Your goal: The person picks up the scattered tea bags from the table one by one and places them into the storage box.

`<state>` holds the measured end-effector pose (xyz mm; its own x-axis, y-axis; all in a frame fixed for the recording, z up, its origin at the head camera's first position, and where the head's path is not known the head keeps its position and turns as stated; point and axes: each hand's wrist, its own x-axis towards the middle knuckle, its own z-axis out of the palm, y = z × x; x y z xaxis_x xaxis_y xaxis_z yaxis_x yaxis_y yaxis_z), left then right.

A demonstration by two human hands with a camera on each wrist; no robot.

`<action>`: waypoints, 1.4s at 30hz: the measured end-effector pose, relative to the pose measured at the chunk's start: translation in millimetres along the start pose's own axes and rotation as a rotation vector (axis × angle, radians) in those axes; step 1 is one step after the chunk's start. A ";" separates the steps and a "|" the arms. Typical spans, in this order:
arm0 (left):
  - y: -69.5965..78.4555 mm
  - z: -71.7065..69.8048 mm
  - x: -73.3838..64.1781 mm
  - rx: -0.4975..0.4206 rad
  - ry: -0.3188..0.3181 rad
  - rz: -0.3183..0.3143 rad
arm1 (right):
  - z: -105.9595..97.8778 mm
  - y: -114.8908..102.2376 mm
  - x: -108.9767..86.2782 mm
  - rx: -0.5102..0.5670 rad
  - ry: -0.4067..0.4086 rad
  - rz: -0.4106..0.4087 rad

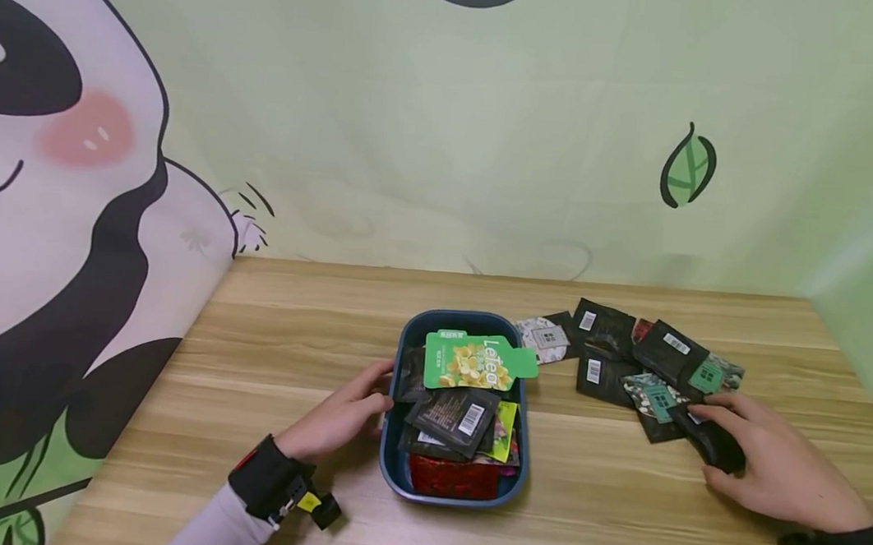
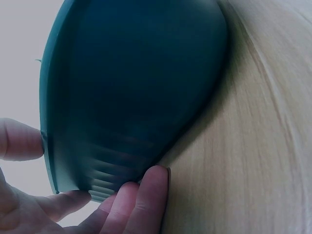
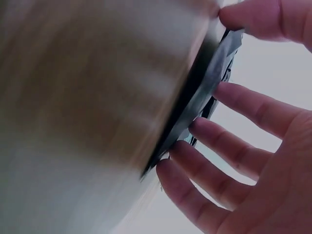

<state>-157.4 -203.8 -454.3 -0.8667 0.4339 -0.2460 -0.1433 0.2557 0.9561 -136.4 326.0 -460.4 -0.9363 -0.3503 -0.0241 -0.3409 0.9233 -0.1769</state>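
A dark blue basket on the table holds black sachets, a green packet marked "Lefeo", a yellow-green packet and a shiny red packet. My left hand holds the basket's left side, the thumb at the rim and the other fingers against the outer wall. At the right, my right hand grips a black sachet by its edges, with the thumb at one end and the fingertips along its face. In the right wrist view this sachet appears almost edge-on.
Beyond the right hand lies a loose pile of black sachets, some with patterned teal labels. A white-patterned sachet lies close to the basket's right rim. Behind the wooden table hangs a green printed backdrop.
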 end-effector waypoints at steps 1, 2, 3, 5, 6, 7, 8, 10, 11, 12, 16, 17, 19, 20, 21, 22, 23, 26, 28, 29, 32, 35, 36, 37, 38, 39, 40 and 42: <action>-0.2 0.1 0.1 0.000 0.000 -0.001 | 0.3 -0.5 0.1 0.001 0.001 0.002; -0.5 0.2 0.1 -0.001 -0.001 -0.001 | 0.8 -0.8 0.1 0.002 0.002 0.005; -0.8 0.4 0.2 0.000 -0.001 0.000 | 1.3 -1.1 0.0 0.003 0.002 0.010; -1.6 0.7 0.5 0.001 -0.002 -0.001 | 2.5 -2.0 -0.4 0.006 -0.002 0.024; -2.1 0.8 0.6 0.002 -0.002 -0.002 | 3.2 -2.4 -0.6 0.007 -0.002 0.032; -2.7 0.9 0.8 0.001 -0.003 -0.003 | 3.7 -2.9 -0.9 0.008 -0.003 0.042; -3.2 1.0 1.0 0.001 -0.003 -0.003 | 4.1 -3.3 -1.1 0.009 -0.002 0.052; -3.6 0.9 1.0 0.004 0.001 -0.005 | 4.5 -4.0 -1.5 0.011 0.003 0.075; -4.1 0.8 1.2 0.005 0.002 -0.006 | 4.6 -4.3 -1.6 0.009 0.006 0.087; -4.1 0.7 1.2 0.005 0.003 -0.007 | 4.6 -4.3 -1.5 0.006 0.007 0.101; -3.4 1.0 0.8 0.004 0.003 -0.009 | 4.7 -4.5 -0.3 -0.010 0.011 0.140; -3.1 1.2 0.6 0.001 0.001 -0.007 | 4.6 -4.6 0.2 -0.011 0.009 0.145; -2.7 1.7 0.1 0.000 0.000 -0.004 | 4.4 -5.1 1.2 -0.013 0.013 0.143; -2.6 1.8 -0.1 0.002 0.001 -0.003 | 4.1 -5.6 1.9 -0.013 0.018 0.137; -2.4 1.8 -0.2 0.001 0.001 -0.002 | 3.6 -6.3 2.4 -0.012 0.026 0.128; -2.4 1.8 -0.2 0.003 0.002 -0.002 | 3.1 -7.2 3.0 -0.011 0.029 0.119; -2.6 1.9 0.0 0.004 0.004 -0.003 | 2.5 -8.4 3.5 -0.010 0.032 0.112; -2.9 1.8 0.4 -0.001 0.008 -0.007 | 0.2 -12.7 5.3 -0.002 0.051 0.074; -3.1 1.8 0.5 -0.004 0.011 -0.008 | -2.0 -16.9 6.8 0.010 0.064 0.053; -3.2 1.9 0.7 -0.008 0.013 -0.011 | -3.5 -19.4 7.7 0.019 0.069 0.040; -3.0 1.9 0.9 -0.015 0.019 -0.017 | -9.4 -28.1 12.0 0.047 0.098 -0.003; -3.2 1.4 1.5 -0.020 0.023 -0.026 | -16.8 -39.4 17.8 0.080 0.139 -0.053; -3.2 1.2 1.6 -0.019 0.023 -0.028 | -19.5 -43.8 20.3 0.086 0.166 -0.076; -3.3 1.0 1.6 -0.017 0.023 -0.029 | -22.3 -49.1 23.1 0.092 0.185 -0.095; -3.2 0.7 1.5 -0.015 0.023 -0.029 | -25.2 -54.9 26.4 0.099 0.202 -0.115; -3.1 0.2 1.4 -0.014 0.022 -0.031 | -27.7 -60.9 30.4 0.103 0.224 -0.139; -3.1 -0.3 1.4 -0.013 0.022 -0.031 | -30.5 -67.8 34.8 0.110 0.247 -0.161; -2.5 -1.4 0.9 -0.004 0.024 -0.032 | -35.7 -82.4 45.3 0.122 0.268 -0.205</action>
<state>-158.5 -205.2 -456.7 -0.8729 0.4049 -0.2722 -0.1727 0.2654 0.9485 -153.7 239.7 -411.8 -0.8436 -0.4578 0.2805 -0.5268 0.8068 -0.2675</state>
